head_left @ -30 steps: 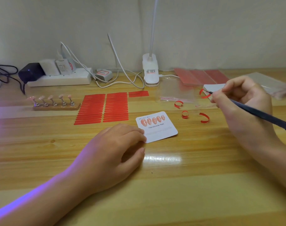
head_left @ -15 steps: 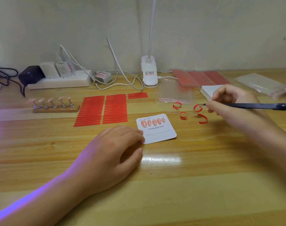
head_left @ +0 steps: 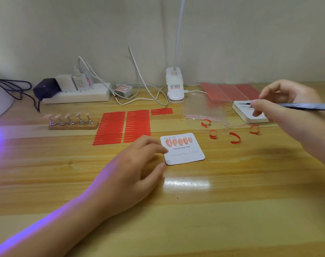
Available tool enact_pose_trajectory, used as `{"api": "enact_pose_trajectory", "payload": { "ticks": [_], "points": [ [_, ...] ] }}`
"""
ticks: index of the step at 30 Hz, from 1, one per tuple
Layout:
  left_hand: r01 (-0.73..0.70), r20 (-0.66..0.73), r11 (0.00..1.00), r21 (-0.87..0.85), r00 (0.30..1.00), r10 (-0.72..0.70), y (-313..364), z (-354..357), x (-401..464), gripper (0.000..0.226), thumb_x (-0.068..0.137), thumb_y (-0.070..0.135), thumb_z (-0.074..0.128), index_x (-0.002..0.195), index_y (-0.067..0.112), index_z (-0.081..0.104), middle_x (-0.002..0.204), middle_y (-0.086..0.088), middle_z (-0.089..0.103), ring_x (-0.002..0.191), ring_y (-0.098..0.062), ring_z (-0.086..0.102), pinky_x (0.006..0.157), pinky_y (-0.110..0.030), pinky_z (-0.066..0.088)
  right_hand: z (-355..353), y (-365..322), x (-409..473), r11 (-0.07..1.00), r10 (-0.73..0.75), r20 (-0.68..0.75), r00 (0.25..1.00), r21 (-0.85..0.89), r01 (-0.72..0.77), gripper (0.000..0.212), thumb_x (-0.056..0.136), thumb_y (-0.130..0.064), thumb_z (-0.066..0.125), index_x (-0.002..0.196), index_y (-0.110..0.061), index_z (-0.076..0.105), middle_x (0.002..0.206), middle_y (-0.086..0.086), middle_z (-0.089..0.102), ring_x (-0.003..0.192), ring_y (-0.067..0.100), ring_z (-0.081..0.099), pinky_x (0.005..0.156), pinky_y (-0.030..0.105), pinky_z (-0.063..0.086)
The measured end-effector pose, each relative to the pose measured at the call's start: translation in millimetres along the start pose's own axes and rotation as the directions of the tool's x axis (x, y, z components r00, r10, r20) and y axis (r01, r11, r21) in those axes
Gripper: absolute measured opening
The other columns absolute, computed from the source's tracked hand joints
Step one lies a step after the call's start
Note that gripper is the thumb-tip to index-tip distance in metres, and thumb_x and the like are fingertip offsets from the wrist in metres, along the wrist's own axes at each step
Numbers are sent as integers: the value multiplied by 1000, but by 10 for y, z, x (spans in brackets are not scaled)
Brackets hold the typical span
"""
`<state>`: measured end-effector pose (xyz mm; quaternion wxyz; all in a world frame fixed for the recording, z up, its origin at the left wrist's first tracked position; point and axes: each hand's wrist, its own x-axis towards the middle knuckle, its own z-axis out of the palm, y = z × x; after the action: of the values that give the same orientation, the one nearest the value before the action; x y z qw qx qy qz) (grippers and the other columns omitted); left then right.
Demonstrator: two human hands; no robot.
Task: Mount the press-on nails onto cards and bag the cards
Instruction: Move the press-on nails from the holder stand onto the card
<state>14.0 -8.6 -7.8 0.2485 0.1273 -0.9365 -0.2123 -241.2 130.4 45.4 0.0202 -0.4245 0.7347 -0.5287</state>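
A white card [head_left: 183,153] printed "Handmade Nail" lies mid-table with a row of pink press-on nails [head_left: 179,141] along its top. My left hand [head_left: 132,164] rests on the table, its fingertips touching the card's left edge. At the right, my right hand [head_left: 285,106] grips dark tweezers [head_left: 306,106] above a stack of white cards [head_left: 247,115]. A clear bag [head_left: 202,110] lies flat behind the card. Several more pink nails sit on a holder stand [head_left: 71,121] at the left.
Red adhesive strips [head_left: 122,127] lie in rows left of the card. Curled red backing peels [head_left: 233,138] are scattered to its right. A power strip [head_left: 76,93] with cables, a clip lamp [head_left: 174,88] and red sheets [head_left: 230,91] line the back wall.
My right hand with the tweezers has lifted and moved right, away from the red peels, to above the card stack. My left hand has stayed at the card.
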Motion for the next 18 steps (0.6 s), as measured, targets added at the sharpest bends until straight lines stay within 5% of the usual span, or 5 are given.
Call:
{"api": "enact_pose_trajectory", "payload": {
  "ticks": [4,8,11,14,18],
  "points": [
    [-25,-117,1000,4,993,25,-94,-333,120,36,79,30,52,112,16,57,106,8,55,98,6,49,89,-7,36,81,12,-59,998,-68,-2,998,10,68,21,82,-26,68,71,-42,60,72,-17,70,56,-3,60,50,14,47],
    [232,-328,973,3,919,-218,-488,-801,146,48,76,17,73,109,42,49,107,17,53,93,22,45,79,-4,37,185,54,-108,997,-80,57,995,16,79,14,82,-28,67,78,-40,60,76,-16,71,60,-2,61,54,11,45],
    [423,-413,904,63,836,-362,-861,-1013,16,64,74,7,75,129,20,46,127,-6,48,109,-2,48,93,-19,40,291,55,-174,995,-96,128,987,40,91,5,84,-32,63,80,-33,60,77,-17,71,59,-1,62,60,9,46],
    [578,-350,816,-20,760,-547,-1244,-1175,-107,98,52,20,85,138,16,37,140,-11,42,126,-22,42,106,-36,31,386,30,-272,989,-144,185,972,40,139,22,82,-51,50,82,-32,60,75,-15,71,56,5,63,58,15,48],
    [612,-233,777,-147,742,-629,-1580,-1150,-153,96,70,7,79,145,23,21,144,-10,37,127,-13,35,101,-28,25,455,16,-362,970,-239,229,944,5,244,41,88,-57,35,80,-30,65,65,-6,69,52,7,62,56,17,47]
  ]
}}
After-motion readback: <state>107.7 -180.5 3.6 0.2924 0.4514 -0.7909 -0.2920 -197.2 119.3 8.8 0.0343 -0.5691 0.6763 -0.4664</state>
